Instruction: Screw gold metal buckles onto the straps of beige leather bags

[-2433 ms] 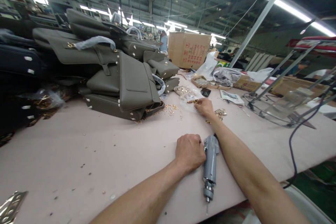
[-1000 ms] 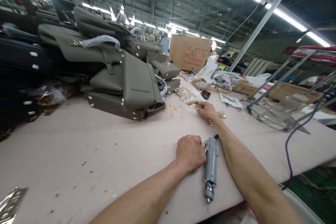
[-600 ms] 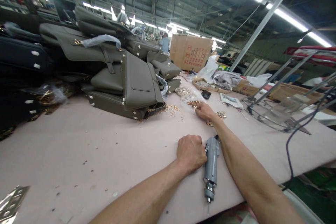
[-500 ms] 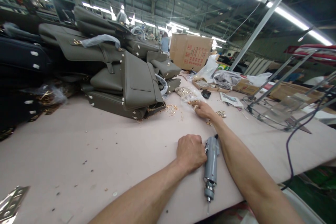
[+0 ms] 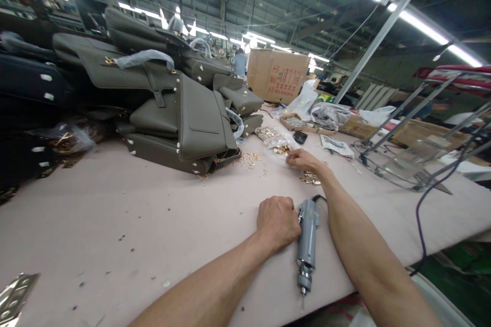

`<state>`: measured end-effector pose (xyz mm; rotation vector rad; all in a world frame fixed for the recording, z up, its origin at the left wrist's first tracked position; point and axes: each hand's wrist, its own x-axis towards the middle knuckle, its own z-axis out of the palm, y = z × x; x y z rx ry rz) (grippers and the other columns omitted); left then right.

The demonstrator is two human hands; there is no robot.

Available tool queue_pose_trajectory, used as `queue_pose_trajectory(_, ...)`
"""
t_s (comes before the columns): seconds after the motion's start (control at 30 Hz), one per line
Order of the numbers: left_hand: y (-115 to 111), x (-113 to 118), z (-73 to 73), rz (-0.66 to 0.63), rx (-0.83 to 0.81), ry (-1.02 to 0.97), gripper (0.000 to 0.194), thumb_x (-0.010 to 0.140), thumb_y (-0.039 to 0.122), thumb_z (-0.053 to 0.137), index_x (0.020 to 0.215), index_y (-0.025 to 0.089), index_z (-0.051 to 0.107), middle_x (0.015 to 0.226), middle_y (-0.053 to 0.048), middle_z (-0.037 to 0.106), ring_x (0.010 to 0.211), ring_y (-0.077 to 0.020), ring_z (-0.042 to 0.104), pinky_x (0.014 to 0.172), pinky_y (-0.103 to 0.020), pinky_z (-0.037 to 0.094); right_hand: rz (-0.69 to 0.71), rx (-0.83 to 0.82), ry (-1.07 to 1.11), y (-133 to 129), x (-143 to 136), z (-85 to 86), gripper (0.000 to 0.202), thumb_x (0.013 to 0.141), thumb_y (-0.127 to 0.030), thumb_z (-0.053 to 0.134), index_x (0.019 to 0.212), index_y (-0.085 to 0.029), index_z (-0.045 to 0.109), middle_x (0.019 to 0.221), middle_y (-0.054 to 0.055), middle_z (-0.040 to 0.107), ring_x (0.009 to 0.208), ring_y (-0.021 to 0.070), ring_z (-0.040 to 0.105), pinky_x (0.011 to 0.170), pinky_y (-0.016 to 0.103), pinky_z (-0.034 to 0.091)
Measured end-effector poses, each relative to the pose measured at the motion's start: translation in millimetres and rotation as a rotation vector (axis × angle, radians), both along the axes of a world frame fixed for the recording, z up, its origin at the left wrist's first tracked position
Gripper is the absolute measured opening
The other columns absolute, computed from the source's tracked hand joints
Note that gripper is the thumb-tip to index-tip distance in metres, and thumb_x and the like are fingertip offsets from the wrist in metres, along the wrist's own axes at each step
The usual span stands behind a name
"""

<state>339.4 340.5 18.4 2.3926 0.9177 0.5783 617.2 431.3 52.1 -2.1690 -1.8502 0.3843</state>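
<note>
My left hand point(image 5: 279, 222) rests on the table as a closed fist, its knuckles up and its fingertips hidden. Beside its thumb side lies a grey electric screwdriver point(image 5: 308, 235), its bit pointing towards me. My right hand point(image 5: 304, 160) reaches farther out, fingers curled together at the edge of a clear plastic bag point(image 5: 279, 139) of gold metal fittings point(image 5: 282, 149). What those fingers hold, if anything, cannot be made out. More gold metal pieces point(image 5: 310, 179) lie under my right wrist. Tiny gold parts point(image 5: 250, 160) are scattered left of the bag.
Grey-green handbags point(image 5: 203, 117) are piled at the left, with dark bags point(image 5: 26, 79) beyond. A large cardboard box point(image 5: 278, 75) stands at the back. At right are a metal wire rack point(image 5: 406, 163) and a dark cable point(image 5: 420, 209). A shiny metal plate point(image 5: 17, 296) lies near left.
My right hand has drawn back slightly from the bag's gold fittings, towards the right, and its fingers have curled in. My left fist and the screwdriver have stayed in place.
</note>
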Motion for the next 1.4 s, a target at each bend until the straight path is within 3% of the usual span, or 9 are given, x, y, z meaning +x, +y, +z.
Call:
queue_pose_trajectory(0.17,-0.2,0.7,-0.8,0.007,0.005,-0.007,0.027,0.088,0.033,0.056,0.087,0.019,0.079,0.088,-0.013,0.078,0.086,-0.031,0.075,0.078,-0.04,0.058,-0.055,0.076,-0.029,-5.5,4.6,-5.6,0.02,0.073,-0.029,0.067,0.085,-0.016,0.077,0.073,0.002,0.068,0.07,0.0164,0.059,0.062,0.024,0.04)
queue_pose_trajectory(0.43,-0.4,0.0,1.0,0.012,-0.017,0.005,0.027,0.089,0.034,0.056,0.086,0.02,0.079,0.087,-0.012,0.078,0.085,-0.0296,0.074,0.077,-0.038,0.057,-0.207,0.123,-0.111,-2.7,5.6,-9.7,0.016,0.064,-0.011,0.067,0.077,-0.015,0.075,0.072,0.004,0.07,0.07,0.016,0.061,0.061,0.023,0.039)
queue_pose_trajectory(0.6,-0.7,0.6,0.4,0.009,-0.011,0.005,0.027,0.089,0.034,0.056,0.086,0.02,0.078,0.088,-0.012,0.078,0.085,-0.03,0.074,0.076,-0.038,0.056,-0.256,0.106,-0.065,-1.1,15.9,-15.1,0.029,0.064,-0.014,0.07,0.092,-0.012,0.075,0.077,0.004,0.07,0.068,0.0147,0.059,0.06,0.022,0.038)
queue_pose_trajectory(0.67,-0.7,0.8,-0.5,0.006,-0.003,0.006,0.027,0.089,0.034,0.056,0.087,0.02,0.078,0.088,-0.012,0.078,0.085,-0.03,0.074,0.077,-0.038,0.056,-0.25,0.089,-0.038,-0.5,20.0,-17.0,0.029,0.065,-0.015,0.068,0.094,-0.011,0.075,0.076,0.003,0.069,0.067,0.0142,0.058,0.058,0.022,0.038)
queue_pose_trajectory(0.8,-0.2,2.1,-2.7,0.001,0.003,0.008,0.026,0.09,0.033,0.055,0.087,0.02,0.078,0.088,-0.011,0.078,0.086,-0.0297,0.074,0.078,-0.038,0.056,-0.208,0.026,0.007,0.8,22.6,-15.9,0.015,0.066,-0.015,0.065,0.078,-0.012,0.073,0.065,0.0,0.062,0.061,0.0133,0.054,0.054,0.023,0.035)
queue_pose_trajectory(1.03,0.2,2.6,-4.5,0.002,0.004,0.01,0.025,0.091,0.033,0.056,0.088,0.021,0.078,0.089,-0.01,0.078,0.087,-0.0282,0.073,0.079,-0.036,0.055,-0.157,0.026,0.054,-2.5,19.4,-11.6,0.011,0.064,-0.016,0.068,0.075,-0.014,0.068,0.067,0.0,0.063,0.065,0.0131,0.056,0.054,0.021,0.036)
queue_pose_trajectory(1.2,-0.1,2.6,-4.2,-0.005,0.006,0.011,0.025,0.091,0.032,0.056,0.088,0.021,0.078,0.089,-0.009,0.079,0.086,-0.0281,0.073,0.079,-0.037,0.055,-0.184,-0.001,0.129,-4.1,8.9,-10.4,0.021,0.062,-0.017,0.071,0.083,-0.013,0.07,0.067,0.0,0.063,0.06,0.0125,0.054,0.052,0.021,0.036)
queue_pose_trajectory(1.4,0.4,2.6,-2.4,-0.003,-0.004,0.009,0.025,0.091,0.031,0.056,0.089,0.021,0.078,0.09,-0.009,0.079,0.088,-0.0272,0.073,0.082,-0.036,0.055,-0.128,-0.06,0.255,-26.6,19.7,13.6,0.02,0.061,-0.025,0.075,0.077,-0.013,0.073,0.066,0.002,0.065,0.063,0.0154,0.057,0.056,0.023,0.041)
